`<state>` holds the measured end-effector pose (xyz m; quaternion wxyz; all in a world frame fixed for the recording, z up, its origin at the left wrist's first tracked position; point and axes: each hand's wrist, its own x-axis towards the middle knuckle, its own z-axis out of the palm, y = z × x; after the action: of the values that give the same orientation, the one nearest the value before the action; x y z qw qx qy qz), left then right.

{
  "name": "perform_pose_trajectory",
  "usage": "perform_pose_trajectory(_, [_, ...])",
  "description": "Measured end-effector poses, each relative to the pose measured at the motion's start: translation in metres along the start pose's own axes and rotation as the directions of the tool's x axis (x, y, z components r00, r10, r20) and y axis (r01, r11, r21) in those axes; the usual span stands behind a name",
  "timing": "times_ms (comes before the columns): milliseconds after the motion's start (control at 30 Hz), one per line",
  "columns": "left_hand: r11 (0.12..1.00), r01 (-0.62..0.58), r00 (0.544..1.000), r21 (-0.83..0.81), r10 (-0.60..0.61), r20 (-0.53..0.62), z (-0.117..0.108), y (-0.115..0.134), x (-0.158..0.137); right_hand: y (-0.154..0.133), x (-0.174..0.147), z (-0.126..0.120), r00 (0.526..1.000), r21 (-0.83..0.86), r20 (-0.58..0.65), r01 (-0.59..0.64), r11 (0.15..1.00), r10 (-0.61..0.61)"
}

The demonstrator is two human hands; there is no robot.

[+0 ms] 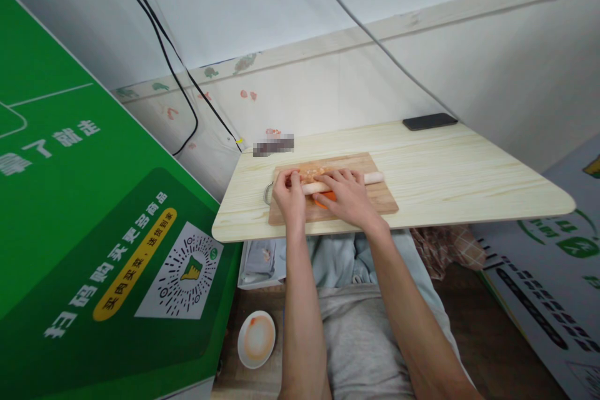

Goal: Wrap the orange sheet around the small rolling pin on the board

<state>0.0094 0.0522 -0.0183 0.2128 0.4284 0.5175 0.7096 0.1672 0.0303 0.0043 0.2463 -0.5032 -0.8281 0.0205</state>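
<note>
A pale wooden rolling pin [374, 178] lies crosswise over a wooden cutting board [382, 200]. My left hand [289, 195] is closed about the pin's left end, its thumb and fingertips bent together. Farther right, my right hand [350, 198] grips the pin from above, fingers over the far side and thumb on the near side. Beneath the pin, a smooth orange piece [324, 200] shows beside my right thumb; I cannot tell what it is made of. Beyond the pin lies a lumpy, paler orange mass [312, 172], partly hidden by my fingers.
The board rests near the front edge of a light wood-grain table [469, 181]. A black phone [430, 121] lies at the back right. Below the table, a stained white bowl [256, 339] and an open white box [262, 265] stand left of my legs. A green panel [70, 212] rises at left.
</note>
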Motion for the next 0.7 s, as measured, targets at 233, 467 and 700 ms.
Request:
perform_pose_trajectory(233, [1.000, -0.008, 1.000, -0.006, 0.008, -0.001, 0.0001, -0.0012, 0.0009, -0.0032, 0.0000, -0.0041, 1.000, 0.015, 0.015, -0.012, 1.000, 0.012])
perform_pose_trajectory(467, [1.000, -0.004, 1.000, -0.004, 0.004, 0.002, 0.0001, -0.0026, 0.0016, -0.0012, 0.0003, -0.0022, 1.000, 0.008, 0.004, 0.001, 1.000, -0.001])
perform_pose_trajectory(700, [1.000, 0.002, 1.000, -0.010, -0.002, 0.001, 0.0003, -0.0005, 0.0005, -0.0002, 0.0016, -0.0011, 1.000, 0.012, 0.004, 0.000, 1.000, 0.000])
